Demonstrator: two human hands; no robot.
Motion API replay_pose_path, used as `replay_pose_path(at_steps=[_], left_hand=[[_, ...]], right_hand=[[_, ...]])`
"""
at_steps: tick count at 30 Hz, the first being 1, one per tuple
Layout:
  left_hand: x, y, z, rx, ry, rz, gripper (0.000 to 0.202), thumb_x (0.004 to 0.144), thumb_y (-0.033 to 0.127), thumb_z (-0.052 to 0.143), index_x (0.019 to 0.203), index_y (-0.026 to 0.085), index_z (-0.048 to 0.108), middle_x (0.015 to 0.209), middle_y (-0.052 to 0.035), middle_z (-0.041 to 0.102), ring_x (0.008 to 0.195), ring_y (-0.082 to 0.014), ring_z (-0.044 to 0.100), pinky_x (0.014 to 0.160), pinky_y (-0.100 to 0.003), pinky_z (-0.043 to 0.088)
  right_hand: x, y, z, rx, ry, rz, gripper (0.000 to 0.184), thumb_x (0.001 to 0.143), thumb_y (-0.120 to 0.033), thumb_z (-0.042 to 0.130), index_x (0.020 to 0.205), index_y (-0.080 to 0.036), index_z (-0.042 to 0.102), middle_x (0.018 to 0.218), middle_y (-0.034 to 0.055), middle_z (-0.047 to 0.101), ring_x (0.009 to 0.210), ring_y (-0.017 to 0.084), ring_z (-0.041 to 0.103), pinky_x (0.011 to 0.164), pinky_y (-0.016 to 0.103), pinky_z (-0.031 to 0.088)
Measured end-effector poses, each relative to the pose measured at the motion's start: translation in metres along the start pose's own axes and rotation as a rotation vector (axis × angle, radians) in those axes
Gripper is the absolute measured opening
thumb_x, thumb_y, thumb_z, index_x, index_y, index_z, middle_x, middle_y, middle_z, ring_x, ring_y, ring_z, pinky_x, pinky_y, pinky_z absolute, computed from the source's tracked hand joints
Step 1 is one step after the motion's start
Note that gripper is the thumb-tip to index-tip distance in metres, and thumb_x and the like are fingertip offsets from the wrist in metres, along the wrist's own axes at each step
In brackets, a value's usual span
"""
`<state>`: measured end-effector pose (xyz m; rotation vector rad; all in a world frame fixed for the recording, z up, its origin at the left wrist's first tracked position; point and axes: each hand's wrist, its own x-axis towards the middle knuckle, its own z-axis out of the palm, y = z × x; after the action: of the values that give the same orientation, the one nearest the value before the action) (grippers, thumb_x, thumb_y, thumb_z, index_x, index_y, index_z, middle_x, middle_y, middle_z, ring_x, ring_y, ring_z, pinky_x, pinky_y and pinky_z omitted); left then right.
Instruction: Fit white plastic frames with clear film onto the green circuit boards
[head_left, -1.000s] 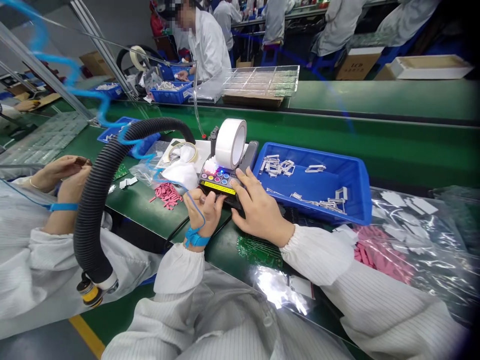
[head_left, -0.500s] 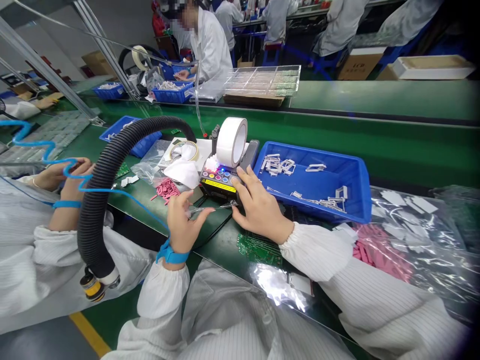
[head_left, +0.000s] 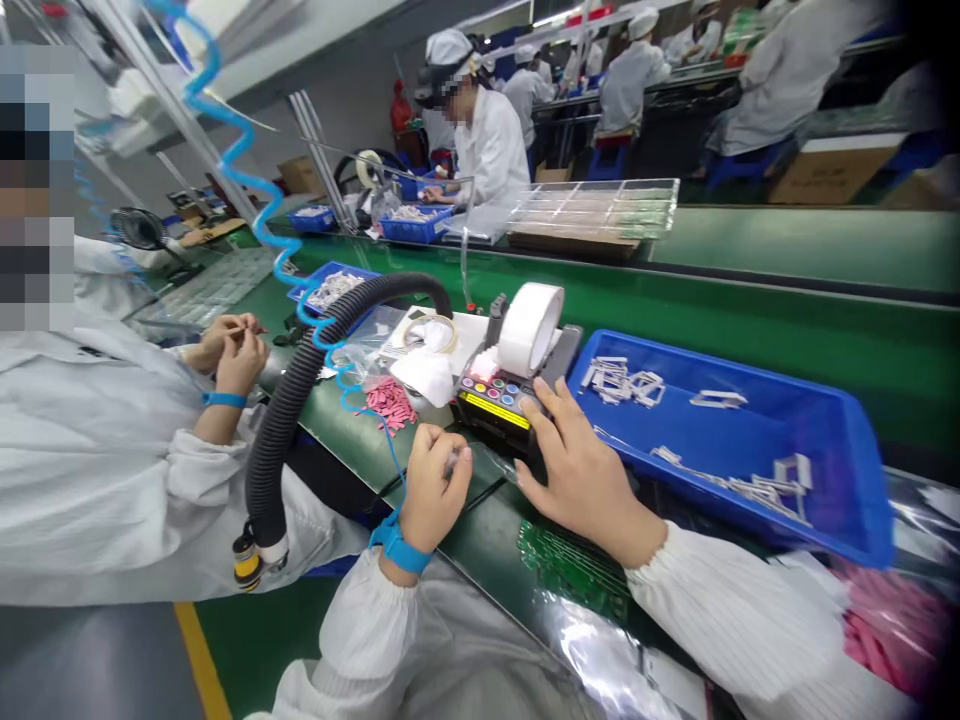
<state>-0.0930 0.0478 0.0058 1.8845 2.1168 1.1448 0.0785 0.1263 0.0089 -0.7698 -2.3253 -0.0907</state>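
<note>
My left hand (head_left: 433,488) is curled into a pinch just in front of the tape dispenser (head_left: 495,398). It holds a thin clear strip of tape (head_left: 480,462) that runs toward the dispenser's front. My right hand (head_left: 581,465) lies flat with fingers spread against the dispenser's right side and front, by its coloured buttons. A white tape roll (head_left: 530,328) stands on the dispenser. A blue wrist strap (head_left: 397,545) with a coiled blue cord is on my left wrist. A green circuit board (head_left: 570,570) lies under my right wrist.
A blue bin (head_left: 825,470) with several white clips stands right of the dispenser. Pink pieces (head_left: 390,400) and a white cloth (head_left: 427,370) lie to its left. A black corrugated hose (head_left: 300,390) arches past my left arm. A co-worker's hands (head_left: 232,345) work at the left.
The view has tilted up and swung left. My left hand has closed from a loose pinch into a curl near the dispenser's front. My right hand stays on the dispenser.
</note>
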Motion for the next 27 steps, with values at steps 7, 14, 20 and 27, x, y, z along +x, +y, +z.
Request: replay_pose_path(at_steps=[7, 14, 20, 27], left_hand=[[0.001, -0.032, -0.005, 0.220, -0.162, -0.216, 0.016, 0.084, 0.028, 0.052, 0.090, 0.020, 0.064, 0.073, -0.0030, 0.063, 0.069, -0.0173, 0.061, 0.066, -0.028, 0.046], [0.010, -0.033, 0.018, 0.361, -0.338, -0.342, 0.043, 0.082, 0.033, 0.056, 0.122, 0.019, 0.048, 0.087, -0.0107, 0.070, 0.078, -0.0280, 0.067, 0.064, -0.033, 0.046], [0.007, -0.029, 0.015, 0.272, -0.404, -0.300, 0.017, 0.076, 0.026, 0.060, 0.088, 0.016, 0.054, 0.082, -0.0101, 0.065, 0.078, -0.0270, 0.063, 0.068, -0.034, 0.044], [0.008, -0.021, 0.000, -0.002, -0.268, -0.278, 0.011, 0.082, 0.024, 0.046, 0.071, 0.022, 0.044, 0.064, 0.0020, 0.048, 0.063, -0.0163, 0.051, 0.062, -0.028, 0.038]], right_hand=[[0.001, -0.001, 0.000, -0.041, 0.029, -0.015, 0.057, 0.077, -0.023, 0.055, 0.130, -0.004, 0.042, 0.139, 0.0234, 0.041, 0.134, 0.037, 0.031, 0.095, 0.049, 0.047], [0.000, -0.002, -0.001, -0.024, -0.017, -0.004, 0.059, 0.076, -0.020, 0.056, 0.130, -0.001, 0.043, 0.141, 0.0241, 0.038, 0.136, 0.038, 0.025, 0.104, 0.050, 0.038], [-0.002, -0.002, -0.001, 0.006, -0.045, 0.003, 0.061, 0.076, -0.020, 0.053, 0.132, -0.002, 0.040, 0.144, 0.0229, 0.033, 0.137, 0.038, 0.021, 0.104, 0.053, 0.037], [-0.002, -0.002, -0.001, 0.041, -0.046, 0.010, 0.062, 0.076, -0.022, 0.054, 0.133, -0.002, 0.040, 0.144, 0.0244, 0.033, 0.139, 0.037, 0.017, 0.105, 0.053, 0.035]])
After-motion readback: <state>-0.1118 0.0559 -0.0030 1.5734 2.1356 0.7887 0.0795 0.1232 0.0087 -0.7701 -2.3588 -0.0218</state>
